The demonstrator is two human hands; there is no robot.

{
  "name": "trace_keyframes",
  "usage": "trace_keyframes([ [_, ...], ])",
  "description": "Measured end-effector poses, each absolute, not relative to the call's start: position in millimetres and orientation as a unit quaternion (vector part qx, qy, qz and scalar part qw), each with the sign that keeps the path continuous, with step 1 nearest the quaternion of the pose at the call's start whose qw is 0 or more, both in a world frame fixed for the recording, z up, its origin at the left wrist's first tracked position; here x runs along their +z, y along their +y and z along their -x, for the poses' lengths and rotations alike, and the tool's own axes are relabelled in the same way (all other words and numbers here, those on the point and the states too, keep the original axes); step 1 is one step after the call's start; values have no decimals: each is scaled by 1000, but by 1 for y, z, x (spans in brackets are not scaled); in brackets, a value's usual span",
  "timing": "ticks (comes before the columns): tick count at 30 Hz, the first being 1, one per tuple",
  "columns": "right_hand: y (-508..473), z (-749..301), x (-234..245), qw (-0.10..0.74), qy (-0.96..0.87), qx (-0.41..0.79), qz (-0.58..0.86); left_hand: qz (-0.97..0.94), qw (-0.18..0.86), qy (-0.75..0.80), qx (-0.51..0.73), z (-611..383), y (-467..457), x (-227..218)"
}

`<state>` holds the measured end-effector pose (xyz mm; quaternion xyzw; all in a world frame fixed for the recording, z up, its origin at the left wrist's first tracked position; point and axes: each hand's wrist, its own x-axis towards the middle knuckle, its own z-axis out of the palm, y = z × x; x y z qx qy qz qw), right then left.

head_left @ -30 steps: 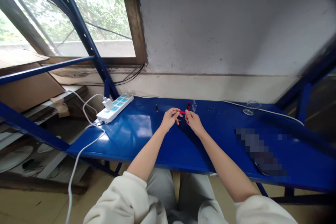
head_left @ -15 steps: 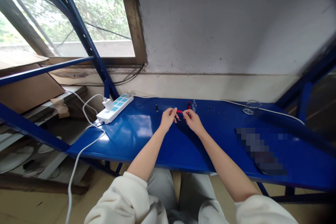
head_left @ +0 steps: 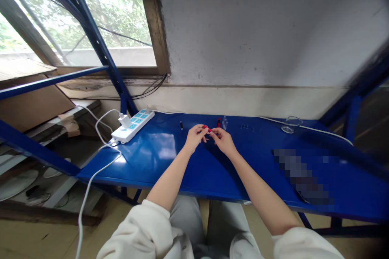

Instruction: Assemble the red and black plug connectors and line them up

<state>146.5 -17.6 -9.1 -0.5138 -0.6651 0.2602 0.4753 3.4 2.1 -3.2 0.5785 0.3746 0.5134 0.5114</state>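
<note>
My left hand [head_left: 195,137] and my right hand [head_left: 222,139] meet over the middle of the blue metal table [head_left: 158,153]. Both pinch a small red piece [head_left: 208,129] between their fingertips, which are pressed close together. Just behind the hands lie a second small red part [head_left: 218,122] and a small clear part [head_left: 225,122]. A tiny black part [head_left: 181,124] lies to the left of them.
A white power strip [head_left: 133,124] with a plugged-in adapter and white cable sits at the table's back left. A clear glass dish [head_left: 291,124] and a white cable lie at the back right. A blurred patch [head_left: 304,174] covers part of the table's right side. Cardboard [head_left: 33,101] rests on shelves left.
My two hands have drawn closer together, so the red piece is now mostly covered by the fingertips. Nothing else on the table has moved.
</note>
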Motion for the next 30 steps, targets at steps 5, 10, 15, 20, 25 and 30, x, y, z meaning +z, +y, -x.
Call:
trace_keyframes([
  [5,-14,-150,-11,429,-709,210,518,-583,504,377,514,-5,2,-5],
  [10,-12,-166,-6,310,-727,209,576,-536,449,437,566,-2,7,-7],
  [15,-9,-191,-1,283,-655,222,665,-551,401,454,574,-3,11,-17],
  [20,-3,-200,-7,288,-606,169,722,-631,368,457,508,-21,12,-26],
  [25,2,-198,-18,292,-593,113,742,-697,287,493,436,-47,23,-16],
  [30,3,-194,-22,274,-603,88,744,-706,235,539,396,-67,35,-16],
])
